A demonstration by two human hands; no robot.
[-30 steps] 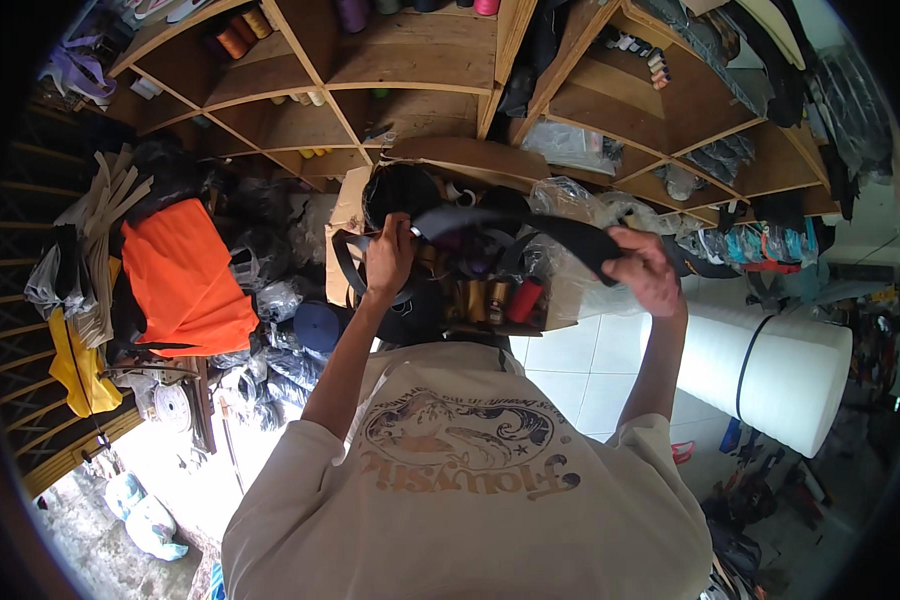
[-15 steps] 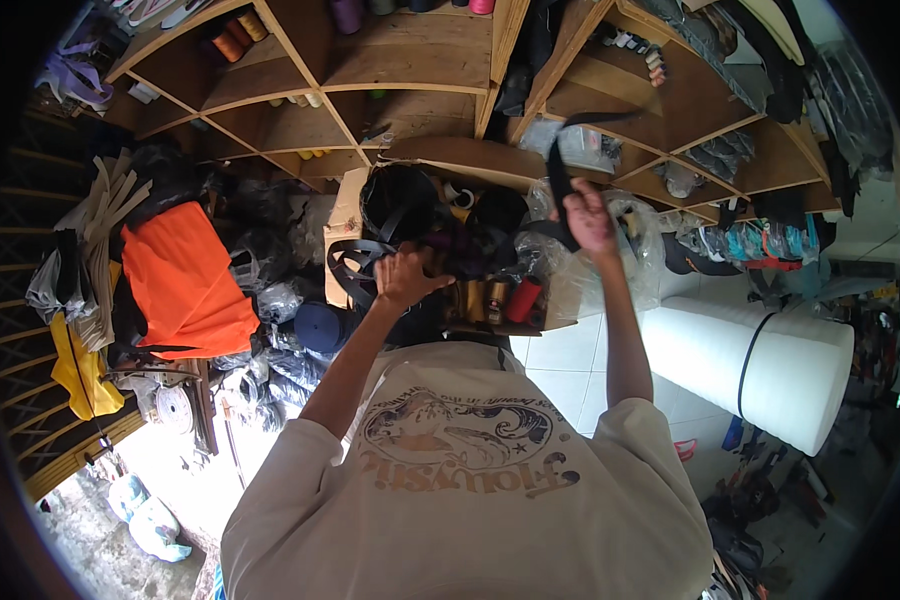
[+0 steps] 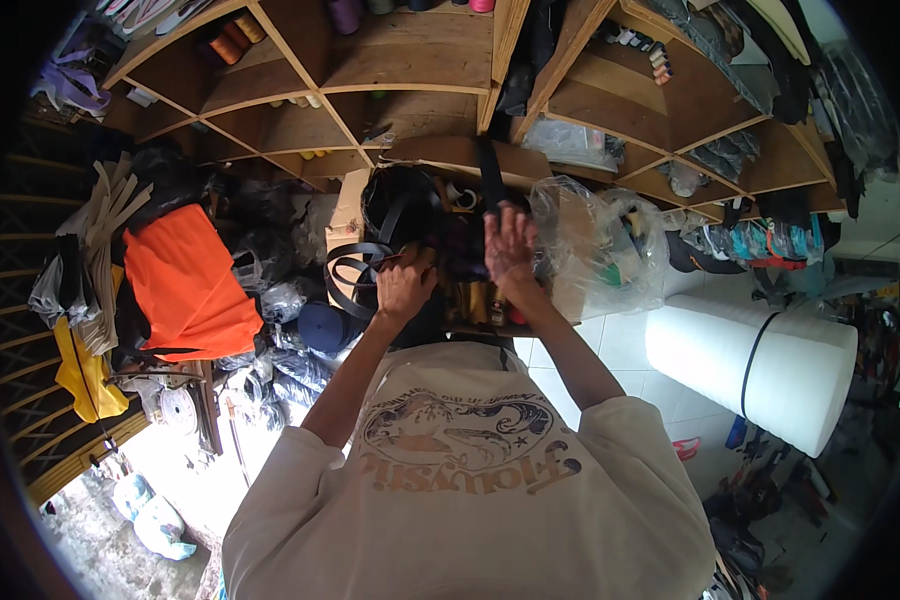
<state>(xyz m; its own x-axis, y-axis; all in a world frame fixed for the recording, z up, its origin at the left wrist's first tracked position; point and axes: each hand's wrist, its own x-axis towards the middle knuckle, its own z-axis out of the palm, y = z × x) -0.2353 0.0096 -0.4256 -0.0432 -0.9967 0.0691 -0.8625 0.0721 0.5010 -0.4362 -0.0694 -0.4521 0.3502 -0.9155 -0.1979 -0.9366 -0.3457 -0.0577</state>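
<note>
The left hand (image 3: 403, 285) is closed on a loop of black strap (image 3: 355, 270). The right hand (image 3: 508, 243) grips another black strap (image 3: 489, 175) that runs up to the wooden shelves (image 3: 410, 60). An orange cloth (image 3: 185, 285) lies far left.

Cluttered wooden cubby shelves (image 3: 410, 70) above a white tiled floor (image 3: 610, 350), daylight-lit.

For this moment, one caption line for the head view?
Left hand grips looped black webbing; right hand lifts a black strap below wooden shelves.
</note>
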